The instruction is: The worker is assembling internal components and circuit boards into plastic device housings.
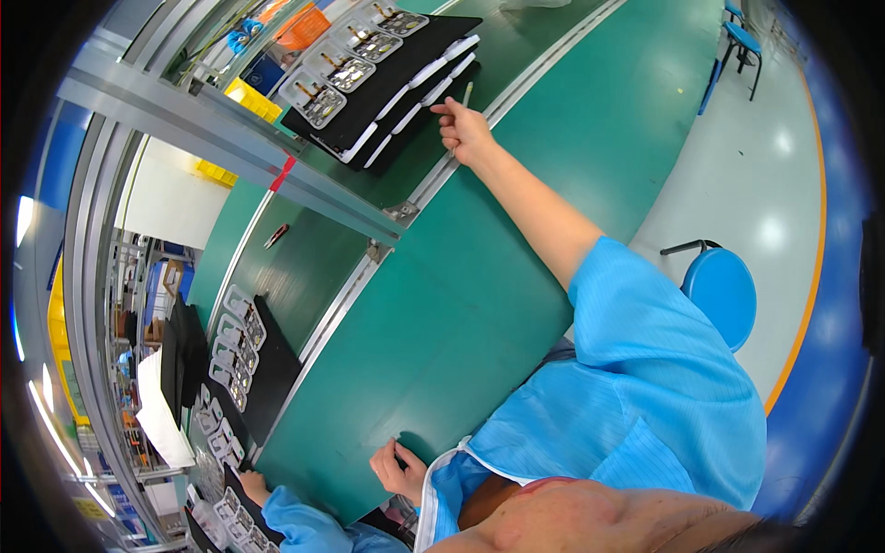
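My right arm reaches out across the green bench to the stack of black boards point(415, 55) at the far side. My right hand point(464, 134) is closed, with a slim pale pen-like stick point(468, 93) showing at its fingers, beside the stack's edge. White strips run along the boards' near edges. On the top board stand several clear plastic trays point(313, 98) with small metal parts. Close to my collar, my left hand point(398, 468) is over the near bench, its fingers curled, nothing visible in them.
A metal frame post point(323, 198) crosses the bench. At lower left a co-worker's hand point(253, 487) is by more part trays point(237, 346) on black boards. A red-and-black cutter point(277, 236) lies behind. Blue stools point(722, 297) stand on the right floor.
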Tool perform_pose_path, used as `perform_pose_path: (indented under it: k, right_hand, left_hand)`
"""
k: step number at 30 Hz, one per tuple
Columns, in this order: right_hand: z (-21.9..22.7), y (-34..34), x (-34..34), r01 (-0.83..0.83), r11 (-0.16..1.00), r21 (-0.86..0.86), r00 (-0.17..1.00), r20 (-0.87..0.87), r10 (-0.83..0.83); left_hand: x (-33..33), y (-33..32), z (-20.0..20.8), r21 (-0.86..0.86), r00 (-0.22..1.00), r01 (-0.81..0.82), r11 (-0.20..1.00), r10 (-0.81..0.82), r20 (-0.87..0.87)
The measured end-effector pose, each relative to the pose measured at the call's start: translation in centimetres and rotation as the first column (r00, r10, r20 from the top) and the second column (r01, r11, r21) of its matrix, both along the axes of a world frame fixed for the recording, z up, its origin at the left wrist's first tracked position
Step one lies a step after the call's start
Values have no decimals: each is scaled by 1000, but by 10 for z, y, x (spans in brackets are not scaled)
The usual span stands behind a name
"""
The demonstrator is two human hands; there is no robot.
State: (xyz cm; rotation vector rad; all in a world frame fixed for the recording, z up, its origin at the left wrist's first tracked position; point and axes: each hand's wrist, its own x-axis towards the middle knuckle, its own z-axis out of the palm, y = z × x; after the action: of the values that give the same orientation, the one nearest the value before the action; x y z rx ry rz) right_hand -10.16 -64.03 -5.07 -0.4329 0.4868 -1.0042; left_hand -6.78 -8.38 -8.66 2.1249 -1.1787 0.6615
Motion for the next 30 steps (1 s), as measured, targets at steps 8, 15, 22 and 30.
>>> perform_pose_path:
  k: [8,15,22,30]
  right_hand:
    - [8,-14,-2,52,994,-96,998,46,-48]
    - [22,-43,-8,402,687,-606,779,-169,-604]
    - [17,-66,-11,221,625,-749,678,-343,-651]
    - [-7,-114,-30,-29,513,-858,624,-416,-661]
  left_hand:
    - [0,-4,-2,6,1000,-18,1000,18,-12]
    - [1,-7,-1,-6,1000,-12,1000,12,-18]
    - [2,-5,5,-16,997,-19,1000,18,-72]
    - [6,-11,8,-29,988,-47,998,43,-148]
